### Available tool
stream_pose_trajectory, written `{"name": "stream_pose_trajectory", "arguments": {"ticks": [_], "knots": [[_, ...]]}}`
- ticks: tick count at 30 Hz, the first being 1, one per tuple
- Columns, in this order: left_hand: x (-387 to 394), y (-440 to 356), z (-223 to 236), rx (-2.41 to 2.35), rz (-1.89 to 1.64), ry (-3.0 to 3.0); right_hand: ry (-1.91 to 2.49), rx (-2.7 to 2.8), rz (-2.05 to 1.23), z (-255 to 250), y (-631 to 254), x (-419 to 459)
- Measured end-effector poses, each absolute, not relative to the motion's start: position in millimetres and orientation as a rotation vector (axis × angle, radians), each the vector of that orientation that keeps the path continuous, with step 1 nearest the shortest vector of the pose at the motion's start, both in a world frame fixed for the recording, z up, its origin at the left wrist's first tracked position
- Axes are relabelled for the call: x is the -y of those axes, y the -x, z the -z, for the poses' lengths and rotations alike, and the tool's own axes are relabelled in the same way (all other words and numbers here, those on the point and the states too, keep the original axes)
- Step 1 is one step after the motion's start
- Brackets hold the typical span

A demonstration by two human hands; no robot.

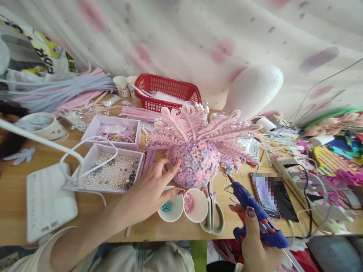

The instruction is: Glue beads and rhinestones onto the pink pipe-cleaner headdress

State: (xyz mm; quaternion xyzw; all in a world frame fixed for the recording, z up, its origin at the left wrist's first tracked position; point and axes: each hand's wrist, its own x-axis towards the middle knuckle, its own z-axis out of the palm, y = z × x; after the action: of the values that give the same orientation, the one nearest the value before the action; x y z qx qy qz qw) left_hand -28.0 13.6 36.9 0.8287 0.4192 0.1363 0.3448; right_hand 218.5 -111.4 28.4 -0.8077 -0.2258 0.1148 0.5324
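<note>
A rounded headpiece point(195, 162) covered in small pink and lilac pipe-cleaner flowers stands mid-table, with pink feather-like sprays point(193, 124) fanning out behind it. My left hand point(161, 183) reaches to its left side, fingers apart, the index fingertip touching a flower. In my right hand point(255, 230) is a blue glue gun point(251, 204), its nozzle pointing up and left, close to the headpiece's lower right. Below the headpiece stand a white cup point(177, 209) with teal beads and another white cup point(200, 211) with pink beads. Scissors point(211, 215) lie beside them.
Two lilac boxes of beads and gems point(141, 130) point(93, 151) stand left, near a white lamp base point(51, 204) and its curving arm. Behind are a red basket point(170, 85) and a white foam head point(255, 90). A phone point(265, 196) and power strip point(289, 177) lie right.
</note>
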Motion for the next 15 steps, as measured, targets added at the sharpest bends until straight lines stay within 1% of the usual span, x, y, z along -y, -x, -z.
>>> {"name": "stream_pose_trajectory", "arguments": {"ticks": [15], "knots": [[-12.9,26.2,-38.0,-1.107,-0.323,-2.178,1.904,0.568,-0.274,-31.0,-214.7,109.9]]}}
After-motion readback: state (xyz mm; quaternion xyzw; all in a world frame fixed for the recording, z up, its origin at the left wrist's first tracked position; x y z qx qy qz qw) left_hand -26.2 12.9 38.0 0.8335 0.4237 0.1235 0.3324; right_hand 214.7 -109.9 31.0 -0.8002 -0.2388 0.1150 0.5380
